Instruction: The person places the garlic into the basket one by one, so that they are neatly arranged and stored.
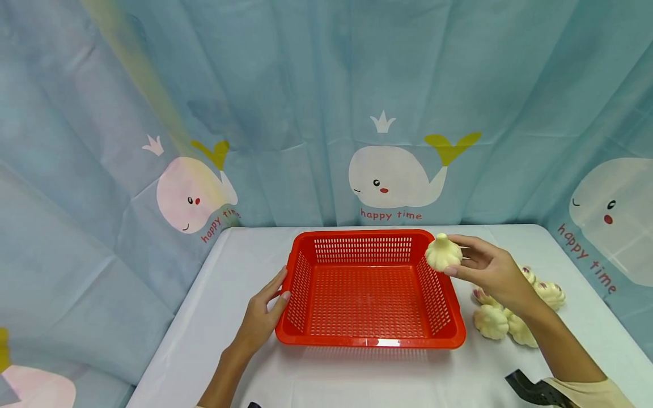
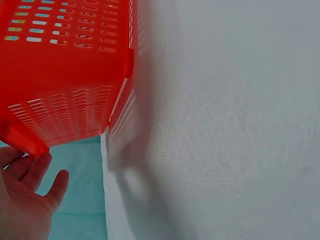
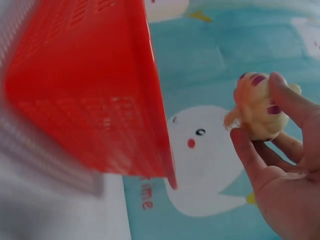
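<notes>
A red plastic basket (image 1: 368, 343) with slotted walls stands on the white table. At its left rim is my left hand (image 1: 260, 317), fingertips touching the edge; in the left wrist view the thumb of this hand (image 2: 30, 195) stands apart from the fingers. My right hand (image 1: 492, 272) pinches a garlic bulb (image 1: 442, 253) between thumb and fingers, raised by the basket's right back corner. The right wrist view shows purple patches and a tuft of roots on that garlic bulb (image 3: 260, 106), with the red basket (image 3: 90, 90) to its left.
Several more garlic bulbs (image 1: 491, 322) lie in a group right of the basket, partly hidden behind my right forearm. A blue curtain (image 1: 306, 113) printed with whales hangs behind and beside the white table (image 1: 326, 379).
</notes>
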Tool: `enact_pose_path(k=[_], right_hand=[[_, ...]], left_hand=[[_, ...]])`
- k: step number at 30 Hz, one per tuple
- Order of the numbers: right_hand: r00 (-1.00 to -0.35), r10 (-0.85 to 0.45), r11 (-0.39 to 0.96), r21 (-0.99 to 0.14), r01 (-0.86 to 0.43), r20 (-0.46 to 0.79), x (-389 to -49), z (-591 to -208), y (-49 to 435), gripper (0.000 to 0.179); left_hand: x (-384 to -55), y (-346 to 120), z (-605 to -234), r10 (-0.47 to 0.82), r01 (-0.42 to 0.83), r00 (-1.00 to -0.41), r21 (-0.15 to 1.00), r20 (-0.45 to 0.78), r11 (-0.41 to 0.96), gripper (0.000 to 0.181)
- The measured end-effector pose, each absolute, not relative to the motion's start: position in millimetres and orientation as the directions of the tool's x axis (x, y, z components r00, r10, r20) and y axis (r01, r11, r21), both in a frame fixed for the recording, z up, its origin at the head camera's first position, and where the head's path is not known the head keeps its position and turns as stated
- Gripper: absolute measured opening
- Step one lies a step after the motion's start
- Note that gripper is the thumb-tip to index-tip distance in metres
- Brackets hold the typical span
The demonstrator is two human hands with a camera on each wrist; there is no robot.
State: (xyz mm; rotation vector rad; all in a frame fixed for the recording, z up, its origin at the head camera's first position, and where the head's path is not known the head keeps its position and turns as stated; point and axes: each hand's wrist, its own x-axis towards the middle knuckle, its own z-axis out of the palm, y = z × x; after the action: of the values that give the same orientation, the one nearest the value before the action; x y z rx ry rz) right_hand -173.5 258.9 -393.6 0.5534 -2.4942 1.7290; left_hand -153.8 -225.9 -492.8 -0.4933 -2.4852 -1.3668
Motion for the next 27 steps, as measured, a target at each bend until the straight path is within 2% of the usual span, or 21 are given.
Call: enact_pose_path(k=[7, 11, 27], right_hand=[[-0.921, -0.325, 0.195, -0.938, -0.286, 0.213, -190.1, -392.5, 239.7, 0.059], [-0.924, -0.328, 0.175, -0.948, -0.265, 0.197, -199.0, -392.0, 230.3, 0.058], [-0.937, -0.331, 0.201, -0.961, -0.188, 0.114, -227.3, -389.6, 197.4, 0.065]], left_hand=[[-154.3, -225.6, -493.3, 0.176, 0.439, -0.896, 0.753, 0.409, 0.49, 0.057], [-154.2, -225.8, -493.1, 0.176, 0.44, -0.895, 0.75, 0.409, 0.494, 0.057], [-155.0, -225.6, -494.7, 0.168, 0.425, -0.903, 0.762, 0.395, 0.49, 0.057]])
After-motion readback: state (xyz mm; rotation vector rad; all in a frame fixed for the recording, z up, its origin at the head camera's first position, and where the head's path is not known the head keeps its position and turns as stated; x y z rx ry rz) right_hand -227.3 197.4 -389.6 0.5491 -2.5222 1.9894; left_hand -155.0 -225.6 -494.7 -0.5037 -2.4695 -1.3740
